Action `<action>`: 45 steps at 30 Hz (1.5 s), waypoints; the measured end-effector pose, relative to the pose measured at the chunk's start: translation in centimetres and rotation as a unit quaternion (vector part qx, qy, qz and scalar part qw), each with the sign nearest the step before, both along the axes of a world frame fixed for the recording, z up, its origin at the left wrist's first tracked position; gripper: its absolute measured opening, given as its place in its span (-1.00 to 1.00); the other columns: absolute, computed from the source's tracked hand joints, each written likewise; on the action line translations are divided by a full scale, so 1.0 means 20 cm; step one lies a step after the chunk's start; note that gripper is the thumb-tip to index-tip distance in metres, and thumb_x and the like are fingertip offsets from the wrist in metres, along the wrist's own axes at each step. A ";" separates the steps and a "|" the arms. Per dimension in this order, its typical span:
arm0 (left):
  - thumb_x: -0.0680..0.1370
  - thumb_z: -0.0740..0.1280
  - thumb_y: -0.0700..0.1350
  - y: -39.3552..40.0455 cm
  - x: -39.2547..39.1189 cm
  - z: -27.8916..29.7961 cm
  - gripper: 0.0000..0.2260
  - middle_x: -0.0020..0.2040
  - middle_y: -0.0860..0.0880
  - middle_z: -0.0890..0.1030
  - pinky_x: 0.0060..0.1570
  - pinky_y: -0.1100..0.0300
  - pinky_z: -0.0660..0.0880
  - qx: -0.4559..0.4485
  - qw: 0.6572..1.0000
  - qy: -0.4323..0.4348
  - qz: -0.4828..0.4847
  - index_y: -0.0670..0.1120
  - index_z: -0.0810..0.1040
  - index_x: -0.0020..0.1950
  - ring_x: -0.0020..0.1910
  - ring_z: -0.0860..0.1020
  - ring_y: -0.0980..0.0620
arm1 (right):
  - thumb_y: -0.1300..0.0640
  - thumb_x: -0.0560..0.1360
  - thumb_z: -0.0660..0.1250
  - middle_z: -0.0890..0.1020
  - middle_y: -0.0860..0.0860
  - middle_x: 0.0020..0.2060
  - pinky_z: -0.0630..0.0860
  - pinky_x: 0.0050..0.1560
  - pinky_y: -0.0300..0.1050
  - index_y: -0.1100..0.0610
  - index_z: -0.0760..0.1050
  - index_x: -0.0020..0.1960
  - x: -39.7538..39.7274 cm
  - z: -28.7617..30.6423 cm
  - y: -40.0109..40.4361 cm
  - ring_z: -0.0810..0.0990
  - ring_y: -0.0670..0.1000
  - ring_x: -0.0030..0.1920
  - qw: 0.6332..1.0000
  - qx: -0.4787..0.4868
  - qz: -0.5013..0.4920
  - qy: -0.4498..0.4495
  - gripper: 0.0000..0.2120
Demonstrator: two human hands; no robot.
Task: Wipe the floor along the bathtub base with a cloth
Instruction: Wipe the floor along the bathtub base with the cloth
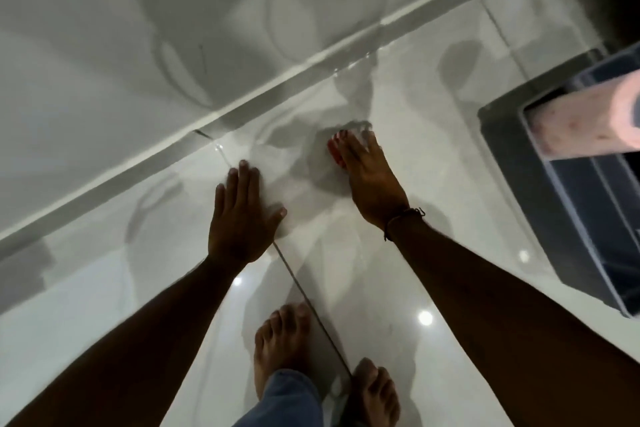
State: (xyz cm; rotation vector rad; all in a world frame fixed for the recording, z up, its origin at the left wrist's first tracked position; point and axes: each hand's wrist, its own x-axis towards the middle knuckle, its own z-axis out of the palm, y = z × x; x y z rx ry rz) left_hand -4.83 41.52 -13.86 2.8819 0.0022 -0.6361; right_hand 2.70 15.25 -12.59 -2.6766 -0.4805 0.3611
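On the glossy white tiled floor (398, 246) beside the bathtub base (145, 152) are two hands and two bare feet. Left hand (242, 215) lies flat, fingers spread, palm down on the tile. Right hand (367, 177) presses a reddish cloth (337, 151), mostly hidden under its fingers, near the tub base. One dark bin (568, 204) stands at right.

One head-worn camera looked steeply down from above, close over the glossy floor (398, 270), facing the far bathtub base (207, 121); it was tilted, so that edge ran diagonally across frame.
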 end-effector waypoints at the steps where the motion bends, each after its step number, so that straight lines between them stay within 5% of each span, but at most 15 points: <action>1: 0.65 0.09 0.38 0.02 -0.01 -0.06 -0.13 0.76 -0.20 -0.05 0.68 -0.27 0.02 0.010 1.000 -0.013 -0.007 -0.18 -0.01 0.74 0.75 -0.04 -0.24 | 0.38 0.67 0.02 0.20 0.11 0.68 0.14 0.70 0.27 0.13 0.15 0.68 0.01 -0.07 0.03 0.07 0.36 0.69 1.000 -0.025 0.008 -0.006 -0.42; 10: 0.58 0.02 0.52 0.08 0.00 -0.25 -0.07 0.77 -0.08 -0.17 0.69 -0.23 -0.17 0.015 0.998 -0.066 0.000 -0.04 -0.06 0.76 0.75 -0.22 -0.13 | 0.15 0.69 0.09 0.11 -0.04 0.71 0.17 0.66 0.20 -0.09 -0.02 0.70 0.18 -0.30 -0.15 -0.01 0.22 0.72 0.992 -0.077 0.035 -0.093 -0.37; 16: 0.59 0.01 0.49 0.09 -0.01 -0.28 -0.09 0.77 -0.07 -0.18 0.67 -0.27 -0.10 0.033 0.997 -0.075 -0.007 -0.02 -0.14 0.76 0.75 -0.18 -0.13 | 0.19 0.72 0.07 0.08 0.03 0.71 0.07 0.67 0.39 -0.05 0.00 0.70 0.77 -0.26 -0.55 0.00 0.27 0.71 0.973 -0.059 -0.206 -0.089 -0.41; 21: 0.58 0.01 0.49 0.10 -0.03 -0.34 -0.07 0.78 -0.13 -0.09 0.67 -0.30 -0.10 0.044 0.994 -0.095 -0.022 -0.07 -0.07 0.77 0.75 -0.09 -0.20 | 0.22 0.68 0.04 0.09 0.14 0.71 -0.02 0.70 0.34 0.09 0.06 0.69 1.17 -0.21 -0.68 -0.02 0.31 0.70 0.936 -0.027 -0.346 -0.053 -0.41; 24: 0.58 0.00 0.49 0.10 -0.03 -0.34 -0.07 0.78 -0.13 -0.09 0.68 -0.28 -0.11 0.044 0.994 -0.100 -0.022 -0.07 -0.07 0.77 0.75 -0.09 -0.20 | 0.33 0.61 0.04 0.28 0.22 0.63 0.02 0.71 0.29 0.16 0.28 0.60 1.10 -0.19 -0.50 0.14 0.30 0.67 0.947 -0.009 -0.310 -0.080 -0.44; 30: 0.60 0.02 0.49 0.09 -0.02 -0.31 -0.09 0.77 -0.13 -0.12 0.69 -0.24 -0.16 0.021 0.994 -0.106 -0.022 -0.04 -0.11 0.77 0.75 -0.13 -0.19 | 0.31 0.69 0.08 0.15 0.21 0.68 0.03 0.71 0.22 0.16 0.20 0.66 0.62 -0.19 0.13 0.00 0.31 0.70 0.975 0.054 -0.207 -0.064 -0.47; 37: 0.59 0.06 0.50 0.08 -0.01 -0.28 -0.06 0.77 -0.14 -0.13 0.69 -0.19 -0.24 0.029 0.995 -0.088 -0.020 -0.08 -0.03 0.76 0.75 -0.17 -0.18 | 0.33 0.65 0.14 0.27 0.11 0.66 0.14 0.70 0.22 0.13 0.26 0.64 0.28 -0.20 0.53 0.11 0.30 0.69 0.995 0.051 -0.025 -0.081 -0.44; 43: 0.58 0.11 0.48 0.09 0.00 -0.26 -0.06 0.77 -0.11 -0.10 0.69 -0.24 -0.10 0.006 0.995 -0.095 -0.013 -0.10 0.01 0.76 0.75 -0.14 -0.15 | 0.39 0.58 0.15 0.27 0.04 0.66 0.14 0.68 0.26 0.07 0.28 0.64 0.31 -0.17 0.52 0.08 0.31 0.69 0.987 0.046 -0.145 -0.057 -0.35; 45: 0.58 0.13 0.49 0.09 0.00 -0.26 -0.04 0.77 -0.13 -0.07 0.70 -0.23 -0.08 0.003 0.995 -0.103 -0.004 -0.13 0.02 0.76 0.76 -0.11 -0.14 | 0.38 0.57 0.17 0.26 0.05 0.67 0.15 0.68 0.25 0.09 0.25 0.65 0.29 -0.17 0.57 0.06 0.31 0.70 0.992 0.033 -0.110 -0.060 -0.34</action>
